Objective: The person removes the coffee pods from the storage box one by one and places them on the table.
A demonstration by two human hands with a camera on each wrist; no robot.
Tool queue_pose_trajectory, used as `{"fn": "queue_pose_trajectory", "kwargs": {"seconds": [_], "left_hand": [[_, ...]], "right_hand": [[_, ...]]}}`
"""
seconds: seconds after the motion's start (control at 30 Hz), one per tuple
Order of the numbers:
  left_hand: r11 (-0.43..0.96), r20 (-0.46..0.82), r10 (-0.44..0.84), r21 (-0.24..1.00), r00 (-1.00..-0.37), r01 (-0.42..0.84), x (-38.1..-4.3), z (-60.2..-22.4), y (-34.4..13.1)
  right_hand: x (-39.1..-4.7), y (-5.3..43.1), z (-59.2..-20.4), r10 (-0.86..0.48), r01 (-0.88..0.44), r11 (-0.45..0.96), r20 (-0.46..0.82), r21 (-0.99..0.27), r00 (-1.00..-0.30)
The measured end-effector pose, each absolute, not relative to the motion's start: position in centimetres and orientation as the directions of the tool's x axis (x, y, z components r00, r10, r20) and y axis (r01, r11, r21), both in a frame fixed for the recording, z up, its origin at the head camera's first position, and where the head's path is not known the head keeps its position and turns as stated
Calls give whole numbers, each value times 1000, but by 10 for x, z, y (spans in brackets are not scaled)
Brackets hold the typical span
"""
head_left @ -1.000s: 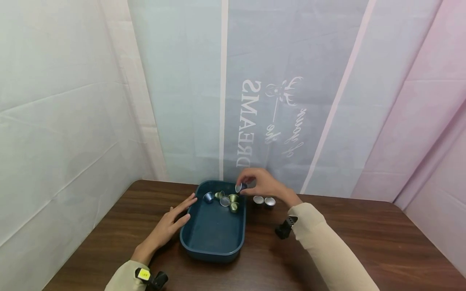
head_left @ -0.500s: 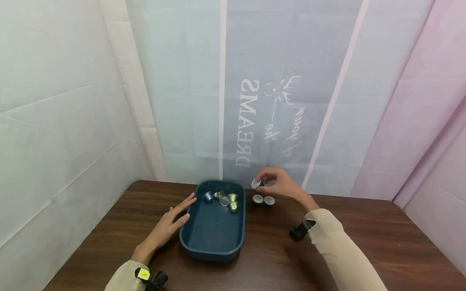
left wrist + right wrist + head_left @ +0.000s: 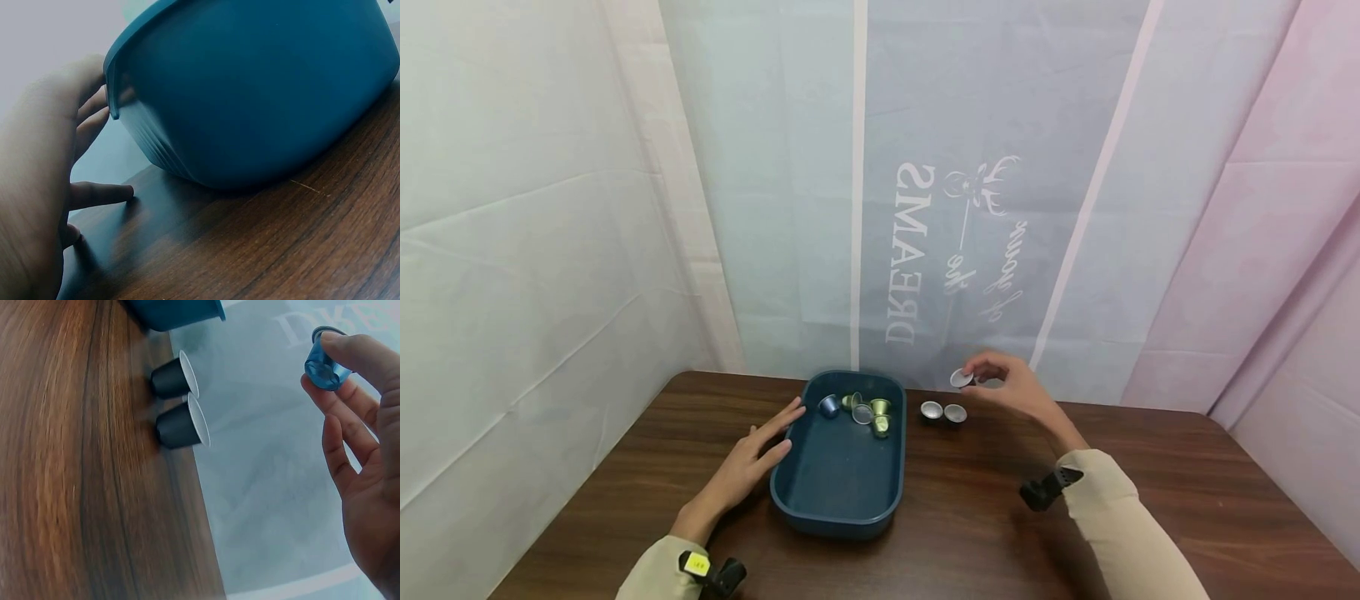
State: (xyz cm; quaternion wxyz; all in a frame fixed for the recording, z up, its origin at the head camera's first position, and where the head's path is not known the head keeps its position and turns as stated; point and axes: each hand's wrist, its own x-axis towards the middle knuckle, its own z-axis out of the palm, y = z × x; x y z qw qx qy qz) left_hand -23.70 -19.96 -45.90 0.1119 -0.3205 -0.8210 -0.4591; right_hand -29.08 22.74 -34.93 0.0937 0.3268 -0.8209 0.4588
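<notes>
The blue capsule (image 3: 325, 369) is located above the rear of the table, clear of the surface, with its pale lid (image 3: 961, 378) turned toward the head camera. The right hand (image 3: 1003, 385) pinches it between the thumb and the fingertips opposite; the remaining fingers are bent and carry nothing.

Two dark capsules (image 3: 181, 427) stand on the table near the right hand, lids up, one just beside the other. They are positioned between the right hand and the tray (image 3: 842, 479), outside the tray's right wall.

The tray is a deep, dark blue unit with rounded corners. Its rear half contains a second blue capsule (image 3: 830, 406), tilted, near the left wall; a silver-lidded capsule (image 3: 862, 414), lid facing up; and several gold-green capsules (image 3: 882, 426) grouped close around the latter.

The left hand (image 3: 748, 467) is located at the tray's left side, fingers extended and spread, fingertips at the rim. It has no capsule in its hold.

Each wrist carries a black camera (image 3: 1051, 489) below a beige sleeve (image 3: 1131, 517). The table (image 3: 1000, 533) has a dark brown wood-grain surface. Behind it hangs a pale fabric backdrop (image 3: 775, 167) with mirrored white lettering (image 3: 910, 250).
</notes>
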Motion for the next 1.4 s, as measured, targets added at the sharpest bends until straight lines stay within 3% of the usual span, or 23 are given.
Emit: {"fn": "queue_pose_trajectory", "kwargs": {"seconds": [0.2,0.5,0.7,1.0,1.4], "left_hand": [[380,482,424,674,-767,634,-237,-460,-200],[389,459,416,690,-785,610,-237,-461,-199],[386,465,418,687,-781,616,-236,-461,-200],[371,467,418,695,-780,615,-236,-461,-199],[371,464,432,690,-773,622,-237,-456,-199]], "right_hand": [[-296,242,-366,-394,-599,310,473,-738,-788],[-304,264,-407,-280,-471,287,398,-834,-874],[-291,264,-409,-282,-503,310,427,-807,-859],[-284,265,-417,-223,-436,378,376,-817,-899],[-287,267,-431,-291,-448,392,353,-804,-889]]}}
